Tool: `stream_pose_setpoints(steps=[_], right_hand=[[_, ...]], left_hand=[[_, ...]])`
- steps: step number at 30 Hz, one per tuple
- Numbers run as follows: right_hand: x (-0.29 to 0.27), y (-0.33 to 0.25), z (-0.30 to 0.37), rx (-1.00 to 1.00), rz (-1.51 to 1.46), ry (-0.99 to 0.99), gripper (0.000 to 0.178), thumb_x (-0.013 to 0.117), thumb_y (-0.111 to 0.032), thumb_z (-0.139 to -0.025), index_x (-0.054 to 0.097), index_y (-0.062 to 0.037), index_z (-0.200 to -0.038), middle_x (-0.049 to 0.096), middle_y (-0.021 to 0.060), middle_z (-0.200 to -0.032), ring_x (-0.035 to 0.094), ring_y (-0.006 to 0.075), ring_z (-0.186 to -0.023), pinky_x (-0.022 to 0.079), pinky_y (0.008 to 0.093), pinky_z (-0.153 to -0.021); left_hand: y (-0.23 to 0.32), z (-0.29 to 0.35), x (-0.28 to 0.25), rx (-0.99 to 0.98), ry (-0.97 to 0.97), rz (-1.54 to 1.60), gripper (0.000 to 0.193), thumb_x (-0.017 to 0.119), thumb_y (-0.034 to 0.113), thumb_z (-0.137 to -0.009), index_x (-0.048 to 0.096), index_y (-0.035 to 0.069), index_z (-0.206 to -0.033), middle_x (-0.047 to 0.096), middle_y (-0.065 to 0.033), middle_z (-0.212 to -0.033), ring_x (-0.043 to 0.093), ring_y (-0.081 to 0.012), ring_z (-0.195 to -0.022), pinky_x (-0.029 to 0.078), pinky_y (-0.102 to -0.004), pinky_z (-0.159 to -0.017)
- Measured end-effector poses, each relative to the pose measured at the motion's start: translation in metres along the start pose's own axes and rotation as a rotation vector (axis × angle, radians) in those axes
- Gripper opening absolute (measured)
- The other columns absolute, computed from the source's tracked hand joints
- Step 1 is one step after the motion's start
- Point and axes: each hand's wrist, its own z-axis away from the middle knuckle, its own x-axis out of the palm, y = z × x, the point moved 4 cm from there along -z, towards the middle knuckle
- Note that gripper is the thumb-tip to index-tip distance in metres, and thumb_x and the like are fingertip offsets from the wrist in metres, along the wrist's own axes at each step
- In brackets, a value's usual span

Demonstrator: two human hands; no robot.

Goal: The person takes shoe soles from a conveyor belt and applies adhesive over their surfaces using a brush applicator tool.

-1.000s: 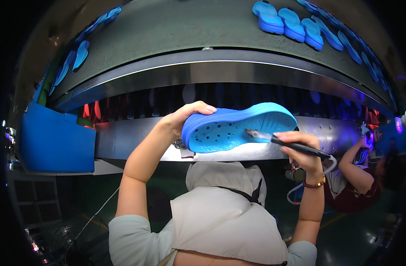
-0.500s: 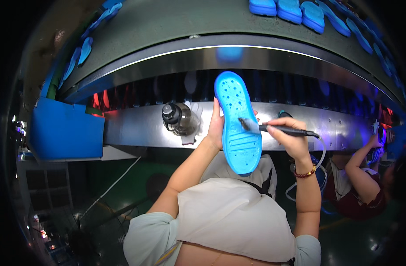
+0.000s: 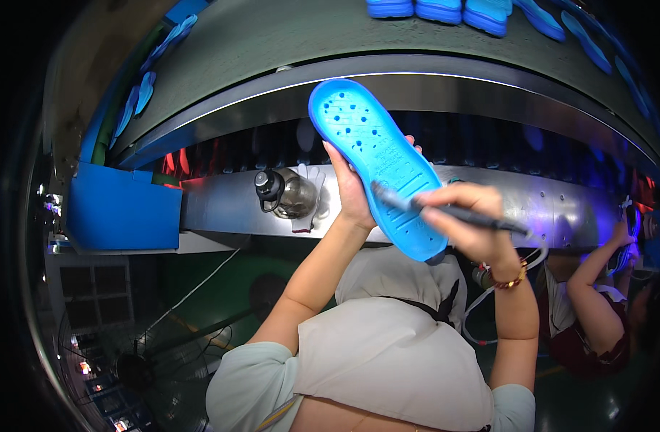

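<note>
A: What is held at this moment?

B: A bright blue foam shoe sole (image 3: 377, 162), perforated with small holes, is held upright by the left hand (image 3: 350, 193), heel end down and toe end raised toward the steel edge of the conveyor (image 3: 488, 79). The left fingers are wrapped around the sole's left rim from behind, so the sole is gripped firmly. It is kept in the air above the steel worktop (image 3: 222, 209), not resting on it.

A: And the other hand?

B: A dark pen-like tool (image 3: 445, 211) is pinched in the right hand (image 3: 463, 227), its fingers closed narrowly around the shaft. The tip is laid against the sole's lower half, near the right rim.

A: How far along is the work judged to be?

B: The sole is picked up and presented, and the tool is at its surface; whether a mark or trimmed edge is already made cannot be told, since that area is blurred. The sole is not yet set down. More blue soles (image 3: 445, 9) are seen on the belt at the far edge.

A: Anything else nearby?

B: A clear water bottle (image 3: 287, 194) with a black cap is lying on the worktop beside a white glove (image 3: 312, 191), and a blue bin (image 3: 125, 209) is placed at the left end.
</note>
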Motion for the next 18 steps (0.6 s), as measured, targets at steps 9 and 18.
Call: stream_pose_setpoints(steps=[9,18], right_hand=[[-0.042,0.011,0.036,0.089,0.016,-0.085,0.017,0.065,0.004,-0.068,0.063,0.0018,-0.085,0.064,0.0154,-0.090,0.063,0.0234,-0.084,0.049,0.0306,-0.076],[-0.064,0.021,0.048,0.041,-0.083,-0.001,0.022,0.068,0.002,-0.066,0.064,0.0005,-0.088,0.065,0.0127,-0.088,0.062,0.0193,-0.081,0.048,0.0274,-0.075]], left_hand=[[-0.006,-0.028,0.008,0.047,0.052,-0.190,0.094,0.016,0.078,-0.071,0.036,0.003,-0.123,0.049,-0.0184,-0.114,0.051,-0.0325,-0.101,0.041,-0.0501,-0.088],[-0.013,-0.054,0.038,-0.012,-0.102,-0.267,0.090,0.019,0.076,-0.072,0.032,0.005,-0.127,0.048,-0.0194,-0.116,0.052,-0.0324,-0.102,0.043,-0.0502,-0.086]])
